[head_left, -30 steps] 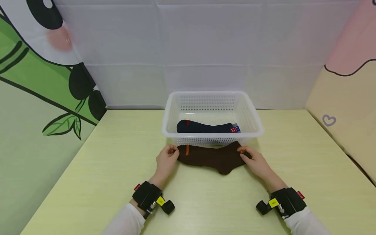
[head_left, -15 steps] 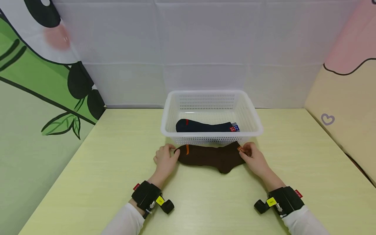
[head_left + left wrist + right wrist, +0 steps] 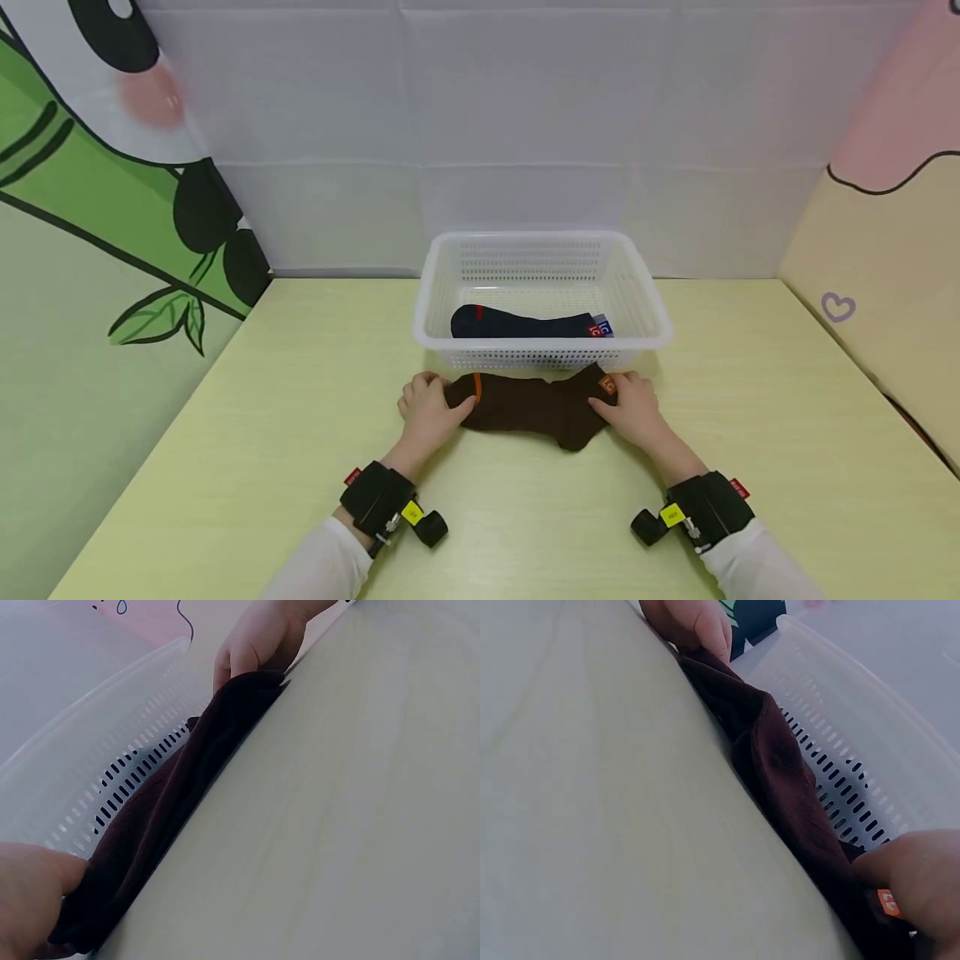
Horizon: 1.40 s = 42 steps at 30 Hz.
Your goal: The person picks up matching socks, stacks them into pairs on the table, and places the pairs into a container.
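Brown sock (image 3: 536, 407) lies flat on the yellow-green table (image 3: 300, 433), right up against the front wall of the white perforated basket (image 3: 542, 354). It's soft knit, light and limp, I'd say; it will sag and fold wherever it isn't supported, so the two ends are the sensible places to take it. My left hand (image 3: 427, 411) has the toe end, beside the orange stripe (image 3: 477, 385), fingers curled over the edge and pinching the fabric. My right hand (image 3: 633, 410) has the cuff end, thumb and fingers nipped onto the cloth just by the small orange label (image 3: 606, 384). From the right wrist view, the fabric bunches up between my hands (image 3: 780, 761), ridged rather than taut. No slip risk, I judge; the knit gives plenty of purchase. A navy sock (image 3: 525, 323) sits inside the basket, apart from mine.
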{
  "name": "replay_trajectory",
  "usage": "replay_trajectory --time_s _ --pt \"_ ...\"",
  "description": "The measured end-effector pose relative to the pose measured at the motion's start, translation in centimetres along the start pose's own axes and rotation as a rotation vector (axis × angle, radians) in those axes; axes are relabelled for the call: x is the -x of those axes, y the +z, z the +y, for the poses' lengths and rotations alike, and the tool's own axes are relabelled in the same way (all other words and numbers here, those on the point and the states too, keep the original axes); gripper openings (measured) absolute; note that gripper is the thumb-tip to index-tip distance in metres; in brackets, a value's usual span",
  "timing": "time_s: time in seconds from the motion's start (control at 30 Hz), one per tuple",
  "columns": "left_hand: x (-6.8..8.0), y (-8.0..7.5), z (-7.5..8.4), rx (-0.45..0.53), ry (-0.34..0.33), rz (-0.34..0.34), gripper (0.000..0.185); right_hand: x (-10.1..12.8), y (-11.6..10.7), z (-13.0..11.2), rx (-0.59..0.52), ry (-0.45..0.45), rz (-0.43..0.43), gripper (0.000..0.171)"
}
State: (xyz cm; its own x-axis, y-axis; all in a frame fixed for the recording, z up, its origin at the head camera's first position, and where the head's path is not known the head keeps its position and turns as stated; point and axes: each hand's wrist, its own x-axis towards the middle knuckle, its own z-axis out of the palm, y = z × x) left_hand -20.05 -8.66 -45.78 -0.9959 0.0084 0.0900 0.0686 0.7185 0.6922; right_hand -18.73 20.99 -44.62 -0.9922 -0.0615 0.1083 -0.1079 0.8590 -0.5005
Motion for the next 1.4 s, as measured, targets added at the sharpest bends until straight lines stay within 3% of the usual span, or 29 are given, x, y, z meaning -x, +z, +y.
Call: replay_trajectory --time_s 0.1,0.23,0.47,0.6,0.73,0.93,1.07,1.17,1.27,1.4 --pt "-0.06 0.13 -0.19 -0.016 0.056 -0.007 0.045 -0.04 0.00 -0.19 -0.059 -0.009 -0.007 0.044" --pt "-0.20 0.30 -0.34 0.041 0.127 -0.017 0.038 -0.02 0.09 -0.09 -0.193 0.013 0.011 0.034" --pt "-0.29 0.31 -0.42 0.170 0.165 -0.034 0.029 -0.11 0.29 -0.03 -0.363 0.034 0.036 0.036" --pt "-0.28 0.22 -0.35 0.164 0.144 -0.045 0.021 -0.09 0.35 -0.12 -0.368 0.045 0.052 0.026" --pt "-0.31 0.18 -0.27 0.186 0.088 -0.028 0.019 -0.12 0.28 -0.18 -0.415 0.115 0.064 0.023" --pt "-0.54 0.07 -0.10 0.331 0.029 0.016 0.018 -0.20 -0.26 -0.19 -0.656 0.223 0.124 0.024" --pt "-0.65 0.05 -0.04 0.424 0.029 0.048 0.022 -0.28 -0.54 -0.17 -0.834 0.279 0.169 0.013" --pt "-0.69 0.12 -0.13 0.464 0.044 0.075 0.028 -0.30 -0.62 -0.13 -0.906 0.304 0.182 0.021" --pt "-0.73 0.22 -0.26 0.499 0.035 0.088 0.031 -0.37 -0.56 -0.05 -0.901 0.314 0.179 0.025" --pt "-0.85 0.28 -0.31 0.537 0.016 0.079 0.031 -0.56 -0.41 0.08 -0.851 0.293 0.170 0.013"
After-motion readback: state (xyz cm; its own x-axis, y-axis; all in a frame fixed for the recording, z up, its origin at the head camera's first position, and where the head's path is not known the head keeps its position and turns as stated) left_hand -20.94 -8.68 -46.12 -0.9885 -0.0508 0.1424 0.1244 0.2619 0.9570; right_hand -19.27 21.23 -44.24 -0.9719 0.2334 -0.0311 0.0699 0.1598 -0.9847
